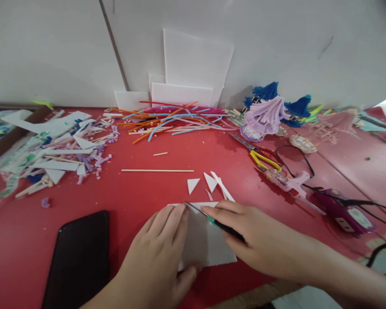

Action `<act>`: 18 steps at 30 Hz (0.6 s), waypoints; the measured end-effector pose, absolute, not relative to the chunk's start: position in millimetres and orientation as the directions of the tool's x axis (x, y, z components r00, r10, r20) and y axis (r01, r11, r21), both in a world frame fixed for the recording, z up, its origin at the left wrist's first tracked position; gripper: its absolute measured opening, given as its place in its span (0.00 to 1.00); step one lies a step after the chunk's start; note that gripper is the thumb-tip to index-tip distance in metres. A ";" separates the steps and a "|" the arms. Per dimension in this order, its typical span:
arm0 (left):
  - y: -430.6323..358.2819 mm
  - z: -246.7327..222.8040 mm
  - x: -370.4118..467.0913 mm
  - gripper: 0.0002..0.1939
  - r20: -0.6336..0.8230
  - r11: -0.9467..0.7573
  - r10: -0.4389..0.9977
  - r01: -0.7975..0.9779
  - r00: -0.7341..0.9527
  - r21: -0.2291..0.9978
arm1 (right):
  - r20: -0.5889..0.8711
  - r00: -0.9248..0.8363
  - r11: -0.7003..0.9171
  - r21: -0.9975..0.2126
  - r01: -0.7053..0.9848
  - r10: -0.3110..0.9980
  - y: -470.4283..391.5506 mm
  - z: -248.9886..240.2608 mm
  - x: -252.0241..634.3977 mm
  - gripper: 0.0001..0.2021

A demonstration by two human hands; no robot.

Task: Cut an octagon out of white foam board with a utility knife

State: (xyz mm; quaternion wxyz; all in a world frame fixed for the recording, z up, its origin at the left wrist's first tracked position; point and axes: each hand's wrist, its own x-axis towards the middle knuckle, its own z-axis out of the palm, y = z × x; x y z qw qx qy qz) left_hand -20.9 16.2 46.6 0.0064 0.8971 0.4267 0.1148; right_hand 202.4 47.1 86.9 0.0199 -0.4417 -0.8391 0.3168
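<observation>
**Left hand flat on a white sheet, knife in the right hand**

In the head view, the left hand is the nearest to the camera. It is open, with the palm down; its long fingers lie together on the left part of the sheet, and the thumb is spread apart near the lower edge. It does not grip the knife. The right hand is closed around the black and green handle of this knife. The thin blade points to the upper left, above the sheet, and its tip is at the far edge, just beside the left fingertips. Whether the tip touches the sheet, I cannot tell. The sheet lies flat on the red bench, between the two hands and partly under them.

To the left of the left hand there is a phone with a dark screen. Just beyond the sheet are two white triangles and some narrow strips. Farther away lies a long stick, and behind it a short one.

On the left side is a mixed heap of scraps. At the back, coloured stems lie in front of white boards, which lean on the wall. On the right are yellow-handled pliers, a pink glue gun and a lilac model.
</observation>
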 end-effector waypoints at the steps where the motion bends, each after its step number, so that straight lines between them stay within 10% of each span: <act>1: 16.3 47.0 -21.1 0.36 0.198 -0.633 0.769 0.766 0.607 0.111 | -0.245 -0.609 0.406 -0.556 0.725 0.754 47.4 87.3 202.2 0.28; 18: 16.9 48.1 -19.5 0.31 0.187 -0.670 0.740 0.732 0.646 0.122 | -0.272 -0.635 0.403 -0.581 0.708 0.723 51.0 100.9 193.8 0.29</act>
